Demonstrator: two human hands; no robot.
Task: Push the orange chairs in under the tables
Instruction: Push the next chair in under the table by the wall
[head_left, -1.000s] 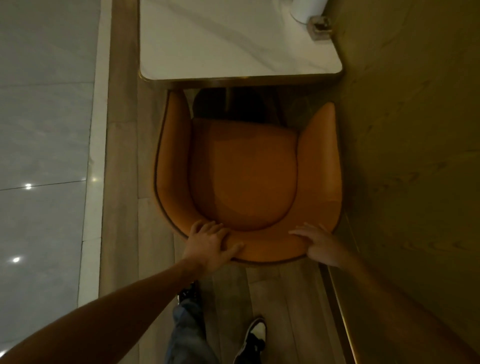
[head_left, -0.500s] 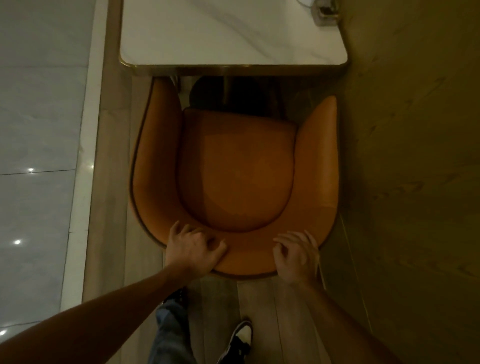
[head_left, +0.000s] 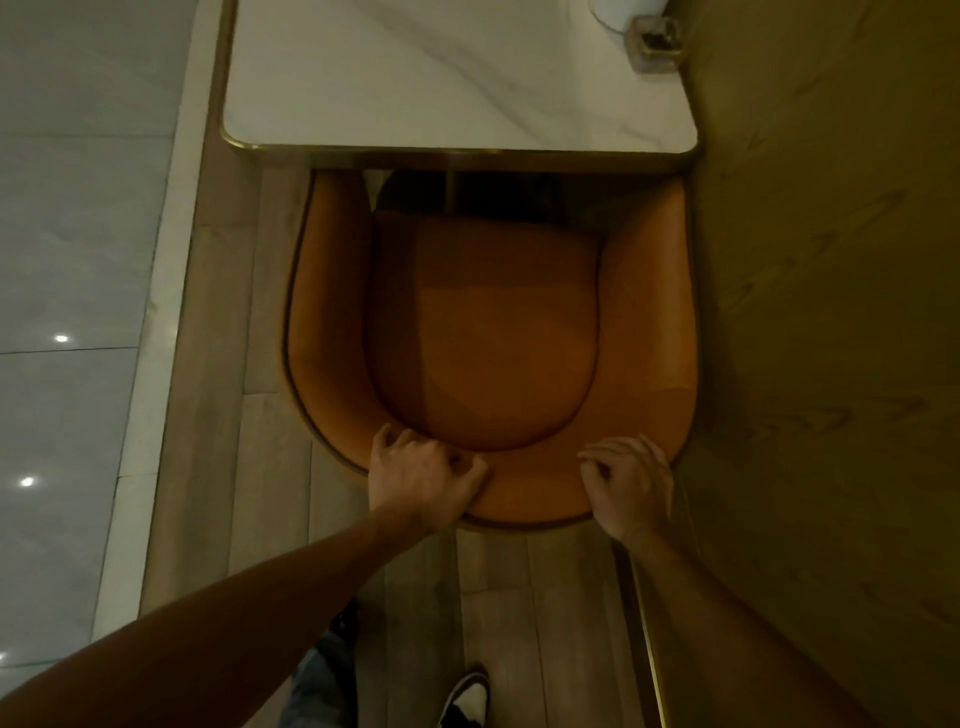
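Observation:
An orange tub chair (head_left: 488, 332) stands directly below me, facing a white marble table (head_left: 415, 88) with a brass rim. The tips of both armrests reach the table's near edge, the left one slightly under it. My left hand (head_left: 423, 475) curls over the left part of the chair's curved backrest top. On the right part of the same backrest, my right hand (head_left: 631, 480) rests with its fingers bent over the rim. The chair's legs are hidden.
A wood-panelled wall (head_left: 831, 364) runs close along the chair's right side. A small holder (head_left: 655, 42) sits at the table's far right corner. Wood plank floor (head_left: 519, 597) lies under me, grey tiles (head_left: 67, 260) to the left. My shoe (head_left: 467, 699) shows below.
The chair has slid forward toward the table, its armrest tips now at the table edge. My hands went from flat on the backrest to curled over its top.

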